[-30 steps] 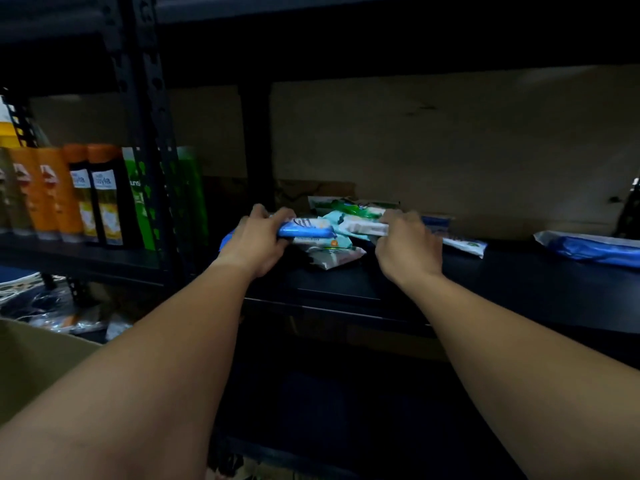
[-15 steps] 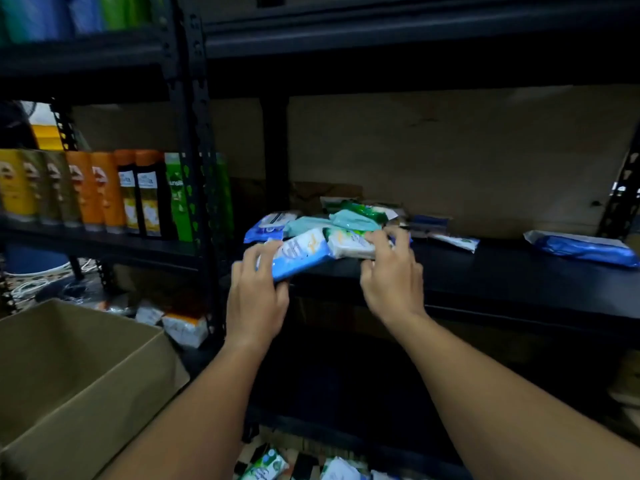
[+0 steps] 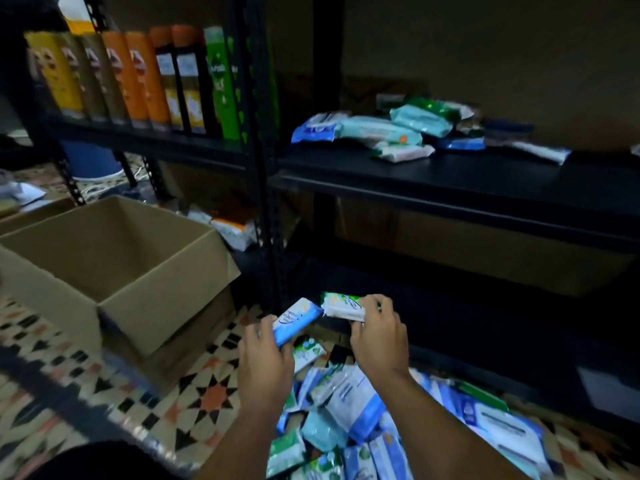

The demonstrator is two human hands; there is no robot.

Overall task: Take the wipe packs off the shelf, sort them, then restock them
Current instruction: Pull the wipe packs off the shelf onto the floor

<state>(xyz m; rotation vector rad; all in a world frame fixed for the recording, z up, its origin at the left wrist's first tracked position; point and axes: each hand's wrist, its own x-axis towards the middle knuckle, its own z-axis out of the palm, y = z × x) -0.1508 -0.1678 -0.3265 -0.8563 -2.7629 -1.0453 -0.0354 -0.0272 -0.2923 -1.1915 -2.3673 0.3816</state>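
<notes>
Blue wipe pack pinched in left hand, fingers curled round its lower end; green-white pack gripped by right hand; both held low, above floor pile of packs on tiled floor; more packs remain on mid shelf; open cardboard box to the left. Risks, prob.: both packs dropped together would mix colours in the pile, making sorting harder; slick wrappers could slide off the heap; pack at shelf edge could get knocked off. Writing: oval logos on both packs, text too blurred to read; bottles upper left, labels unreadable too.
</notes>
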